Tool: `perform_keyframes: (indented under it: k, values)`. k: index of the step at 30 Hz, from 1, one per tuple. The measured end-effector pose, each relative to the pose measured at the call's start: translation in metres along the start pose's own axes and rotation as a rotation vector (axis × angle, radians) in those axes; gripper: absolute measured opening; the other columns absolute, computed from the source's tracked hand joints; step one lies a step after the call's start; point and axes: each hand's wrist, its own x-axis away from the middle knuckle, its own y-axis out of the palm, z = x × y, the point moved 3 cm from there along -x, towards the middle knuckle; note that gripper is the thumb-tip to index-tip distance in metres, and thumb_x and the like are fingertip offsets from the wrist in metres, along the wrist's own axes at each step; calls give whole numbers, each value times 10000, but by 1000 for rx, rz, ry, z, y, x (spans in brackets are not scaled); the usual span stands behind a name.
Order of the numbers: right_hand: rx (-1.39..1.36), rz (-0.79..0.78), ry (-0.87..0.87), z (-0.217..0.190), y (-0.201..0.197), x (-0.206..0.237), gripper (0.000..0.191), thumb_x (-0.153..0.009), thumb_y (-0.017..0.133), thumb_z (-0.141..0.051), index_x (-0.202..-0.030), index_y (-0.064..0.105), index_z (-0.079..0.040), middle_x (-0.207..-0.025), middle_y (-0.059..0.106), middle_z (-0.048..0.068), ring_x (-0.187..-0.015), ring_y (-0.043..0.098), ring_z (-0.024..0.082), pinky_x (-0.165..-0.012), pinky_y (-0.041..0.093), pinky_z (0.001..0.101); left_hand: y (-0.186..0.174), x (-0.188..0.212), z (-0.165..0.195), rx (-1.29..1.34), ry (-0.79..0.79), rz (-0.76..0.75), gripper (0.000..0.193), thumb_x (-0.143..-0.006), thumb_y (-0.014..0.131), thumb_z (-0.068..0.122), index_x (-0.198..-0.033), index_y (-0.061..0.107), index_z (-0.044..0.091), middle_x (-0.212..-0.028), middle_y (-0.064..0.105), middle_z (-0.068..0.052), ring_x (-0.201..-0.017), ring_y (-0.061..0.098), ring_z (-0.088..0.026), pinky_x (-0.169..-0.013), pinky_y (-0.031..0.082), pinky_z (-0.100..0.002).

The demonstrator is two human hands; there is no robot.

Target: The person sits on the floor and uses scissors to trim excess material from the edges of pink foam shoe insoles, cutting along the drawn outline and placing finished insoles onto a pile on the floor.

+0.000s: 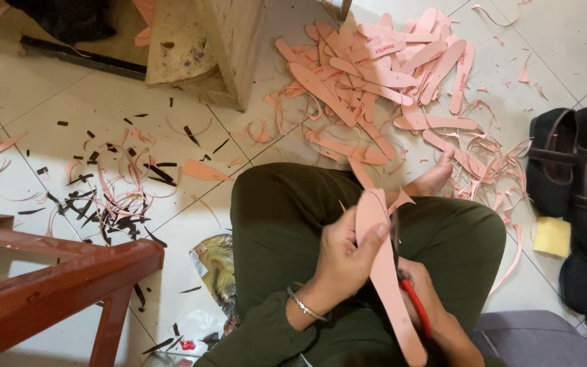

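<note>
My left hand [345,257] grips a long pink insole-shaped strip [383,272], thumb on top, above my lap in green trousers [287,217]. My right hand [428,299] sits just right of the strip and holds red-handled scissors [412,299], whose blades run up along the strip's right edge. A silver bracelet [305,306] circles my left wrist. My bare foot [435,178] rests on the tiled floor beyond my knee.
A pile of pink insole pieces [382,75] and thin pink trimmings lies ahead. Black scraps [113,197] litter the left floor. Dark shoes [579,177] and a yellow sponge [552,236] sit right; a red stool [56,285] left; a wooden block [205,47] ahead.
</note>
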Motion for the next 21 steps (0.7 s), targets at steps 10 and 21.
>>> perform_keyframes:
  k: [10, 21]
  values:
    - [160, 59, 49, 8, -7, -1, 117, -828, 671, -45, -726, 626, -9, -575, 579, -26, -552, 494, 57, -477, 427, 286, 4, 10, -4, 98, -32, -4, 190, -1038, 643, 162, -1081, 644, -23, -821, 692, -19, -738, 625, -46, -660, 522, -240]
    - [71, 71, 69, -8, -9, -8, 55, -833, 666, -42, -839, 663, 13, -684, 675, 18, -623, 565, 55, -536, 494, 268, 3, 4, 10, 14, 1, -73, 277, -1046, 594, 224, -1186, 642, -11, -798, 684, -31, -726, 626, -49, -652, 528, -253]
